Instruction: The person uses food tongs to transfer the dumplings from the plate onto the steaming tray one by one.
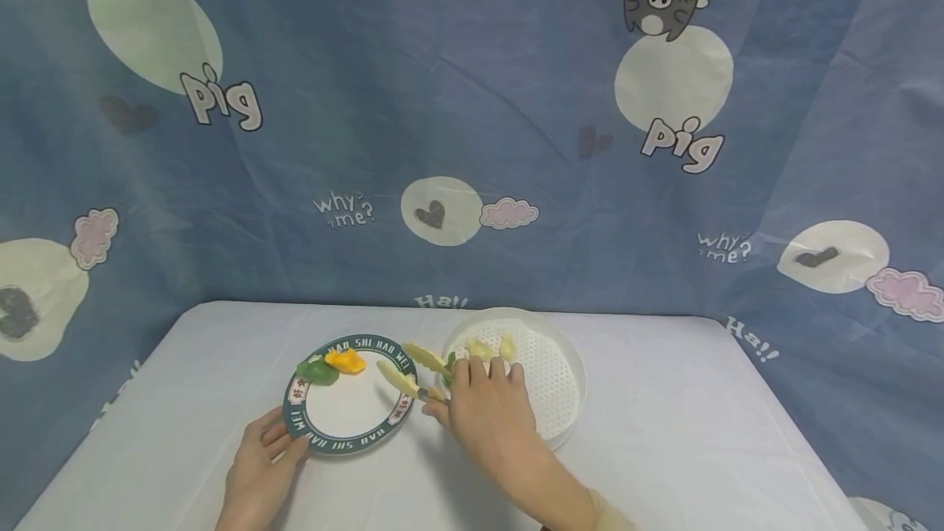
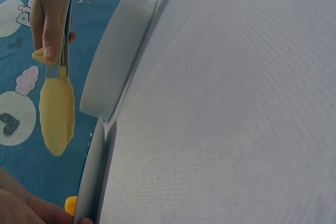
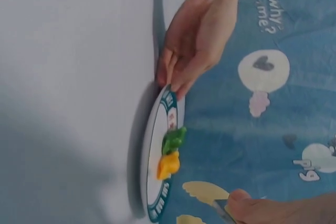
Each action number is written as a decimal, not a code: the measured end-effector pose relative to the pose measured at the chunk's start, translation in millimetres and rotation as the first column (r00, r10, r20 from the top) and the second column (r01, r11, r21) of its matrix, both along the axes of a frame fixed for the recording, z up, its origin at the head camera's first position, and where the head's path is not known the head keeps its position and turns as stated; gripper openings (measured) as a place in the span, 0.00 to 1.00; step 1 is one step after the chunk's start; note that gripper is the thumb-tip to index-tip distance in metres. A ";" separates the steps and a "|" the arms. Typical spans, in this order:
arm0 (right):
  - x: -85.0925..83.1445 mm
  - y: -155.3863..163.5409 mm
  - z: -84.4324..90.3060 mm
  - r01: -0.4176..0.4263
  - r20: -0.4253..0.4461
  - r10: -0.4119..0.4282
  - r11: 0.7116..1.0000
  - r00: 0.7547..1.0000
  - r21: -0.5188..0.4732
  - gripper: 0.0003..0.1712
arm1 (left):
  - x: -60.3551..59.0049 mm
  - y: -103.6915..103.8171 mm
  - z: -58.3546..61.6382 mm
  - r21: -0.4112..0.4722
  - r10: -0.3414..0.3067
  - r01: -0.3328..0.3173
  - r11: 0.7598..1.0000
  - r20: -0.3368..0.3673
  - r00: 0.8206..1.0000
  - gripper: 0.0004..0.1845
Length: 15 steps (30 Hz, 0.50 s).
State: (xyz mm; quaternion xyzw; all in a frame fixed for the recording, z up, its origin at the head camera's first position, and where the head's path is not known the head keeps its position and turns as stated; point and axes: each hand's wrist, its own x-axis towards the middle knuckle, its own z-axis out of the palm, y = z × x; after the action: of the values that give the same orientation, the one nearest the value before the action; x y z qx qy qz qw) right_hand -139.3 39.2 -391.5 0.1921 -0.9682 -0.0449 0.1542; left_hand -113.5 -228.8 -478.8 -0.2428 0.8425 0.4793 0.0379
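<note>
Yellow tongs (image 1: 413,371) sit pinched in the right hand (image 1: 487,408), tips spread over the gap between plate (image 1: 324,433) and white steamer tray (image 1: 564,400). Left hand (image 1: 261,465) grips the plate's near rim, thumb on top. Plate rests on the white-clothed counter (image 1: 664,449), holding one green dumpling (image 1: 317,370) touching an orange one (image 1: 347,360). Two pale dumplings (image 1: 490,347) lie in the tray.

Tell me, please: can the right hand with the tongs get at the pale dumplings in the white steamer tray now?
Probably yes. The right hand holds the tongs open beside the steamer tray, and the dumplings lie uncovered. The tongs point toward the plate, so they would have to turn.
</note>
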 end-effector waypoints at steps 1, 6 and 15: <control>-1.2 -3.0 -0.9 -0.004 0.002 0.004 1.000 1.000 0.004 0.38 | -0.1 0.2 0.0 0.000 0.003 -0.003 1.000 -0.001 1.000 0.44; -5.8 -15.8 -3.1 -0.026 -0.004 0.027 0.999 1.000 0.019 0.38 | 0.0 -0.2 -0.9 0.005 0.002 -0.002 1.000 -0.002 1.000 0.44; -13.0 -32.2 -4.8 -0.027 0.053 0.026 1.000 0.998 0.013 0.37 | -0.2 0.4 0.1 0.017 0.014 -0.013 1.000 -0.010 1.000 0.44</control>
State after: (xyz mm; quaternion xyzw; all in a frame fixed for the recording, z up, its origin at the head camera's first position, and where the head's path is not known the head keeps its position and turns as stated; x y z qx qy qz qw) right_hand -152.3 7.0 -396.3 0.2071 -0.9689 -0.0444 0.1281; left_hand -113.7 -228.5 -478.8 -0.2457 0.8369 0.4880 0.0323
